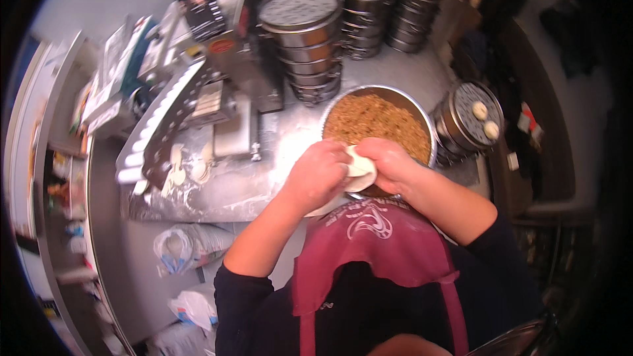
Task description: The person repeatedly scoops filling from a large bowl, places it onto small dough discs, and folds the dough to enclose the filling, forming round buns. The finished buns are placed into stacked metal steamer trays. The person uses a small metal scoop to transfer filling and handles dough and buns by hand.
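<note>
Between my two hands is a pale round dough wrapper (361,173), held just above the near side of a large metal bowl. My left hand (321,173) grips the wrapper's left side, and my right hand (390,163) has hold of its upper right edge. Whether filling lies inside the fold is hidden by my fingers. Brown minced filling (376,116) fills much of the bowl (429,131). To the right, two formed buns (484,119) sit on the perforated top of a metal steamer (462,109).
Stacked metal steamers (301,34) stand at the back of the floury steel table (292,133). A dough machine (173,123) with a row of white rollers is on the left, near flattened dough pieces (200,168). A phone (198,5) is propped behind. Plastic bags (193,247) lie below the table edge.
</note>
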A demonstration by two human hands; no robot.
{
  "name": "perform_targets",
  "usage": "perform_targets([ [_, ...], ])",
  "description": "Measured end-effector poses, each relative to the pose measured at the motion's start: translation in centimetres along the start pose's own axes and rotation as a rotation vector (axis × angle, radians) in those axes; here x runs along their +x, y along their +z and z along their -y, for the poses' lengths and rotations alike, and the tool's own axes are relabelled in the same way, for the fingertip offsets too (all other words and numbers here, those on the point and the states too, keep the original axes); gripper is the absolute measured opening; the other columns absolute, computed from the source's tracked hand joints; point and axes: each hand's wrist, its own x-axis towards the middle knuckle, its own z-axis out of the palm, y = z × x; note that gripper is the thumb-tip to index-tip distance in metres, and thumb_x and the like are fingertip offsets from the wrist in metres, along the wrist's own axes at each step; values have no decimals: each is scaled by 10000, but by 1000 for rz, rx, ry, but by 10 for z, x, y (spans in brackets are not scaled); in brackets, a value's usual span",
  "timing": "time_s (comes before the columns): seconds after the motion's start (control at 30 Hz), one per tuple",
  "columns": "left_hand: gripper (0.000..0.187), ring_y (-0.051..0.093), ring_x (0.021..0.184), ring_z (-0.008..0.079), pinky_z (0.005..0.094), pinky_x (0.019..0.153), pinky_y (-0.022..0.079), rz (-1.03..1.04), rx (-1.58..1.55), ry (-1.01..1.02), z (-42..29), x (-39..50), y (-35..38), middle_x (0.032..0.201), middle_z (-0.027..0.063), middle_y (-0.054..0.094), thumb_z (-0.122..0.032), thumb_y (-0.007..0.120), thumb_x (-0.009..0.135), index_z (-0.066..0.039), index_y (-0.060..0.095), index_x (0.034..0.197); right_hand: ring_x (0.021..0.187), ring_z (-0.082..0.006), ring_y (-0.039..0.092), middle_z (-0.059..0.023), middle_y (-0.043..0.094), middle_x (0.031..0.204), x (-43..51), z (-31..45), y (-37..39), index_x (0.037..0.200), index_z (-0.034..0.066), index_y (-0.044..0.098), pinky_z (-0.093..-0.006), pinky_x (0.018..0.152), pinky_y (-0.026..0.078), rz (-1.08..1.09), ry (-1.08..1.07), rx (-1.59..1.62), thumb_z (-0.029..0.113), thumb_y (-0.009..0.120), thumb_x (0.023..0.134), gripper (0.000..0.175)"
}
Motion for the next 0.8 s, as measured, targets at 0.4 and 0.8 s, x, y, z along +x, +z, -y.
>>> perform_targets([
  [0.4, 460, 625, 996, 376, 494, 876, 521, -1107, -1568, -1122, -25, -109, 13, 1146, 235, 591, -266, 460, 928, 30, 484, 1281, 1149, -355, 582, -196, 582, 1244, 36, 2, -18, 1254, -50, 482, -511, 1006, 466, -186, -108, 148, 232, 437, 1004, 380],
  [0.8, 373, 606, 1080, 329, 461, 926, 505, -1461, -1299, -1333, -11, -195, 34, 1205, 188, 587, -136, 533, 963, 14, 469, 1298, 1052, -268, 622, -169, 633, 1122, 105, -37, -3, 1202, -46, 551, -359, 920, 492, -162, -189, -843, 212, 621, 918, 390],
])
